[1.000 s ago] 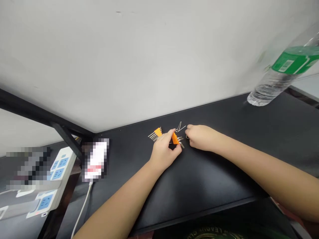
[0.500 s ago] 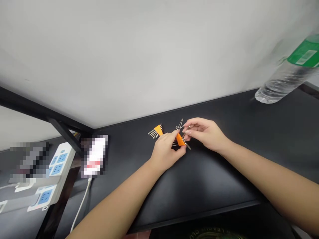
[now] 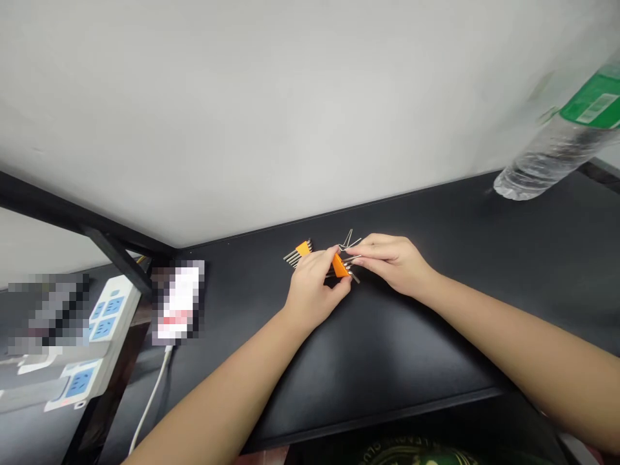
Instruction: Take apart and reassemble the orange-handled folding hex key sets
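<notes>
My left hand (image 3: 314,287) is closed on an orange hex-key holder (image 3: 340,265) with several metal keys sticking out of it, just above the black tabletop (image 3: 387,349). My right hand (image 3: 390,259) pinches a thin metal hex key (image 3: 352,259) at the holder's right side. Two loose bent keys (image 3: 349,240) lie on the table just behind the hands. A second orange holder with several keys (image 3: 298,251) lies to the left of my left hand.
A clear plastic bottle with a green label (image 3: 562,148) stands at the back right. A phone (image 3: 177,301) on a white cable (image 3: 148,407) lies at the left, with a white power strip (image 3: 92,342) beyond it. The white wall (image 3: 290,116) rises behind.
My right hand rose from the table with a key pinched, then came down to the holder in my left hand. The view shifted slightly.
</notes>
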{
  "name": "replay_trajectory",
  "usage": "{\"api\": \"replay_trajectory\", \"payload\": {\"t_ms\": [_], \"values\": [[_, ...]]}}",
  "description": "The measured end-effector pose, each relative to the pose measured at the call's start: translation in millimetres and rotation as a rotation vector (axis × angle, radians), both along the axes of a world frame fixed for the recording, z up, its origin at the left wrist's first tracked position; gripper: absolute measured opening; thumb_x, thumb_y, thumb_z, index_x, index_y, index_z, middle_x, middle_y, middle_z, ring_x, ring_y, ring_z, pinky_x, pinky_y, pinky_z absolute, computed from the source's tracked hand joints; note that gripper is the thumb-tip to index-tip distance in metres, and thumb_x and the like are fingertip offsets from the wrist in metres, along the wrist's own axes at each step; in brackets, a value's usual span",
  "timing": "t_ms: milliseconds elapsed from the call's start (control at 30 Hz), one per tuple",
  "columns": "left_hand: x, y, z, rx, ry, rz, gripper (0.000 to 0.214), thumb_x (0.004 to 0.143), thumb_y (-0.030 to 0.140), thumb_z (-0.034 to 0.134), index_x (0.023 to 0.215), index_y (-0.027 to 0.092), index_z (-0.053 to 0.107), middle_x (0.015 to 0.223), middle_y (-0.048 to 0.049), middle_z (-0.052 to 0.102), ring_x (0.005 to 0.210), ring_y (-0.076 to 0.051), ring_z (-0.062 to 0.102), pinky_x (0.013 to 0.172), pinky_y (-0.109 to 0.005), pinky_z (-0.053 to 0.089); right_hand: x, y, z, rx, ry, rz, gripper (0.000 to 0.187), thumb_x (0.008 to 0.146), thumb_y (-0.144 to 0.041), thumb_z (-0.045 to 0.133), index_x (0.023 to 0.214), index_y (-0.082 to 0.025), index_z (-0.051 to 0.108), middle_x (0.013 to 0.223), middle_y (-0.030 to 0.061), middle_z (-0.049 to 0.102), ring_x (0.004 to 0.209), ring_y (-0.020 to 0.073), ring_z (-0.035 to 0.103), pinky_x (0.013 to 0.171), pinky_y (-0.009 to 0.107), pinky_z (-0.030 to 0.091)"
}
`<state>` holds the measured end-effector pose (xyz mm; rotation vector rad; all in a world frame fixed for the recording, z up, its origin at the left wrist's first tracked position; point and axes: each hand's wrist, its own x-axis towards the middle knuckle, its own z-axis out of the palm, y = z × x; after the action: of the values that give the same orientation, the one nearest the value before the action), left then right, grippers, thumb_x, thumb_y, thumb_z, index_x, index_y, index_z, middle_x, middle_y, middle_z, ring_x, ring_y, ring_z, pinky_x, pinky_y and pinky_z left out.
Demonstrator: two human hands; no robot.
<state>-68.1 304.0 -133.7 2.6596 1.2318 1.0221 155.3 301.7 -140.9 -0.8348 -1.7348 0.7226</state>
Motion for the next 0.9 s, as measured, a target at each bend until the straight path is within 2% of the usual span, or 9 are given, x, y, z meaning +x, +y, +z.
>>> {"api": "replay_trajectory", "payload": {"t_ms": [100,200,333,400,500,600,700,767,900], "values": [[0.0,-0.8,0.4,-0.001,0.004,-0.05,0.052,0.084,0.025,0.074,0.134,0.021,0.06,0.12,-0.0085,0.076,0.11,-0.025,0.072,0.099,-0.042,0.058,0.5,3.8,-4.5,-0.063,-0.02,0.113,0.026,0.098,-0.031,0.065,0.119,-0.027,0.08,0.105,0.0057,0.077,0.093,0.0169,0.072,0.087,0.034,0.059],[0.6,-2.5,0.7,0.006,-0.005,-0.07,0.051,0.084,0.024,0.074,0.133,0.021,0.06,0.118,-0.0078,0.076,0.109,-0.025,0.072,0.097,-0.041,0.058,-1.7,6.5,-7.5,-0.192,0.022,0.227,0.028,0.099,-0.036,0.064,0.118,-0.025,0.08,0.102,0.0061,0.077,0.091,0.0172,0.071,0.087,0.035,0.059],[1.0,-3.4,1.4,0.017,-0.002,-0.086,0.052,0.084,0.024,0.074,0.134,0.023,0.059,0.116,-0.0068,0.077,0.107,-0.025,0.072,0.097,-0.042,0.058,-5.5,9.6,-8.4,-0.474,0.203,0.28,0.029,0.092,-0.041,0.07,0.109,-0.019,0.079,0.098,0.006,0.076,0.074,0.0149,0.069,0.072,0.032,0.06],[1.1,-3.7,1.9,0.008,0.019,-0.102,0.052,0.083,0.026,0.075,0.133,0.023,0.06,0.115,-0.0066,0.076,0.105,-0.025,0.072,0.097,-0.043,0.058,-5.2,11.4,-7.7,-0.545,0.231,0.248,0.028,0.087,-0.04,0.075,0.104,-0.018,0.075,0.092,0.0046,0.075,0.07,0.0149,0.068,0.067,0.03,0.059],[1.5,-4.5,2.8,-0.01,0.022,-0.085,0.05,0.084,0.026,0.074,0.132,0.023,0.06,0.111,-0.0061,0.077,0.103,-0.025,0.072,0.095,-0.043,0.058,-0.5,15.7,-7.2,-0.403,0.068,0.077,0.02,0.088,-0.036,0.073,0.099,-0.018,0.073,0.087,0.0033,0.071,0.075,0.0161,0.067,0.07,0.031,0.058],[2.1,-5.3,3.2,-0.03,0.019,-0.062,0.05,0.084,0.026,0.073,0.131,0.024,0.061,0.108,-0.005,0.077,0.1,-0.025,0.073,0.092,-0.042,0.059,5.6,22.8,-9.8,-0.104,-0.27,-0.138,0.022,0.098,-0.026,0.058,0.111,-0.02,0.075,0.113,0.0089,0.071,0.096,0.02,0.067,0.09,0.037,0.056],[2.6,-5.4,3.0,-0.028,0.012,-0.051,0.049,0.083,0.027,0.073,0.13,0.024,0.061,0.108,-0.0045,0.078,0.099,-0.025,0.073,0.092,-0.042,0.059,7.6,27.8,-11.5,0.079,-0.637,-0.163,0.036,0.1,-0.017,0.049,0.128,-0.021,0.072,0.137,0.0115,0.063,0.115,0.0248,0.06,0.102,0.042,0.049],[2.8,-5.2,2.8,-0.021,0.009,-0.041,0.047,0.083,0.027,0.073,0.129,0.024,0.062,0.109,-0.0045,0.078,0.101,-0.025,0.073,0.093,-0.042,0.059,6.3,26.3,-8.4,0.112,-0.814,-0.146,0.034,0.101,-0.015,0.048,0.122,-0.02,0.074,0.134,0.0117,0.064,0.112,0.0257,0.057,0.098,0.041,0.048],[2.8,-4.7,3.1,-0.022,-0.002,-0.041,0.045,0.083,0.026,0.074,0.127,0.023,0.063,0.11,-0.0046,0.078,0.102,-0.024,0.073,0.094,-0.041,0.059,2.3,13.2,6.3,0.127,-1.022,-0.171,0.028,0.1,-0.013,0.048,0.096,-0.016,0.076,0.111,0.0138,0.068,0.097,0.0253,0.057,0.081,0.036,0.045]]}}
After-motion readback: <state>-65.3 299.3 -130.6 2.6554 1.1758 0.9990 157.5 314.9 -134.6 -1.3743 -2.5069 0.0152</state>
